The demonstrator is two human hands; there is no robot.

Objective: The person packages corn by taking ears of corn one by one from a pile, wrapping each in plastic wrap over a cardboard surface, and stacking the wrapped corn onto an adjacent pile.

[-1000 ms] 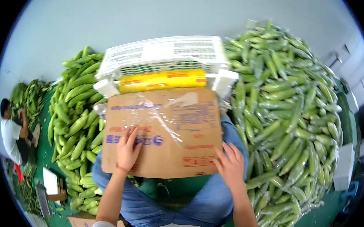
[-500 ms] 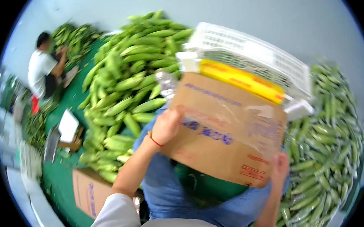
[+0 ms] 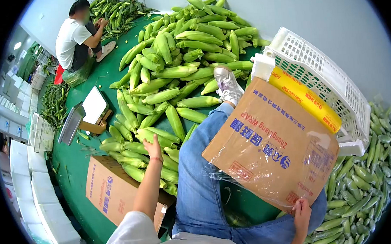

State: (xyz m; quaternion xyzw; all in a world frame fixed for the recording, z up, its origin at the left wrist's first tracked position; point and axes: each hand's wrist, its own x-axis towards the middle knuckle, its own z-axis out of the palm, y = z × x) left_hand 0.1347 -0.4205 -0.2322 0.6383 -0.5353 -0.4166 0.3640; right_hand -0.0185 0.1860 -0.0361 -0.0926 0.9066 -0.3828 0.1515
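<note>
My left hand [image 3: 153, 151] reaches over the near edge of a pile of corn cobs in green husks [image 3: 163, 96], fingers spread and nothing held. Whether its fingertips touch a cob I cannot tell. Across my lap lies a brown cardboard sheet [image 3: 262, 152] printed in blue and red, with clear cling film over part of it. My right hand [image 3: 301, 211] is closed at its lower right corner, pinching the edge; whether film is caught there too is unclear. Along the sheet's far edge runs a yellow cling film box [image 3: 306, 99].
A white plastic crate [image 3: 319, 68] stands behind the yellow box. Film-wrapped corn [image 3: 355, 189] is heaped at right. To the left are a cardboard box [image 3: 115, 191], a scale [image 3: 94, 104] and white foam boxes [image 3: 46, 202]. A co-worker [image 3: 76, 42] sits at the far left.
My left hand has let go of the cardboard sheet's left side and moved left to the corn, fingers opening. My right hand stays at the lower right corner. The view has shifted.
</note>
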